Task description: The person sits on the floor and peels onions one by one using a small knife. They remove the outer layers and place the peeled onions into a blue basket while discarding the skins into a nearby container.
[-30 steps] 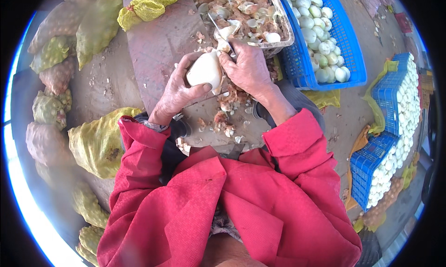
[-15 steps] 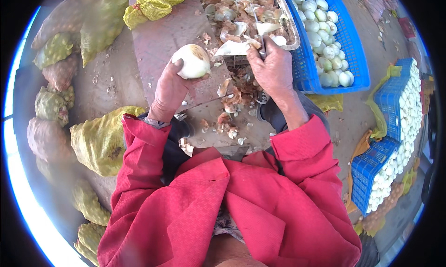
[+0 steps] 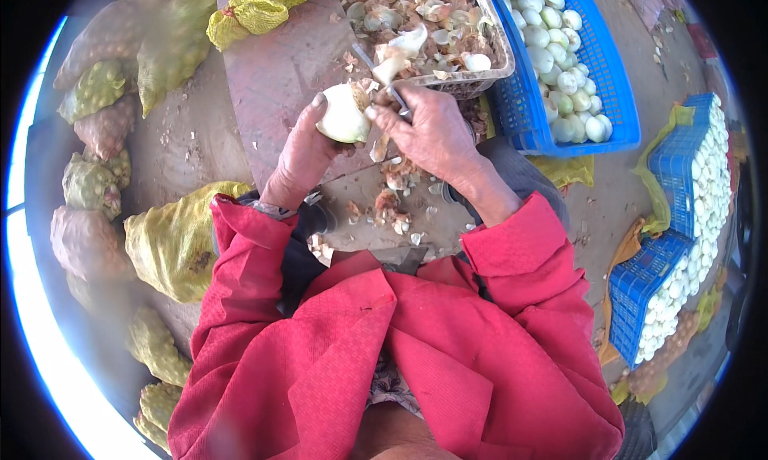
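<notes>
Blue crates [image 3: 524, 112] – peeled onions; yellow mesh sacks [image 3: 172, 240].

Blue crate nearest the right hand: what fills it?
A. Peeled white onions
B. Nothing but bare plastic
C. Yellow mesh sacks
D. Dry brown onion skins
A. The blue crate beside the right hand holds round peeled white onions; the loose skins lie instead in the grey basket next to it.

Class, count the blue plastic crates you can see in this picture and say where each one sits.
3. One blue crate of peeled onions lies upper right, beside the grey basket of peelings. A second sits at the far right, a third below it. Others may be hidden past the rim.
</notes>
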`<control>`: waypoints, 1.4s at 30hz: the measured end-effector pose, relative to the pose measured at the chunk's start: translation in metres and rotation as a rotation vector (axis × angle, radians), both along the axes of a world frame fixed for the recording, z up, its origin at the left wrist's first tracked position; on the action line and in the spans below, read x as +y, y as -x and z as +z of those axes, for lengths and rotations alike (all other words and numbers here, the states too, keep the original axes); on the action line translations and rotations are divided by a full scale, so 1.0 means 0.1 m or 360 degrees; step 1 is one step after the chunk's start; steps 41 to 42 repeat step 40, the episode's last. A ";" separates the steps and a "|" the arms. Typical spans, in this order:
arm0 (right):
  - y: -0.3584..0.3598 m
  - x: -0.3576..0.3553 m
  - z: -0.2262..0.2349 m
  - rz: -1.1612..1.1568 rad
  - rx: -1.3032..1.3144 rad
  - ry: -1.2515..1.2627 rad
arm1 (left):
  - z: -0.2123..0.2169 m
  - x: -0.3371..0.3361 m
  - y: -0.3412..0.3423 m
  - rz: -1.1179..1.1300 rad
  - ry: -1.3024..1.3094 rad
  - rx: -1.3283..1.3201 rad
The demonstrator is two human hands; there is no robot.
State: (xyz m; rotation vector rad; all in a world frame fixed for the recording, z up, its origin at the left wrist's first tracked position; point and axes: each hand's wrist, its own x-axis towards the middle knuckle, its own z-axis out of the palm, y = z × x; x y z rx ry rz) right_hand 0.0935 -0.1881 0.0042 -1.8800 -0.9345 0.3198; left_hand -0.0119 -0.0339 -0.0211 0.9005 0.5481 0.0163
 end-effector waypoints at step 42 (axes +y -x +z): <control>0.11 -0.07 -0.05 0.0189 -0.0071 0.0167 | -0.07 -0.01 -0.03 -0.0069 -0.0008 -0.0149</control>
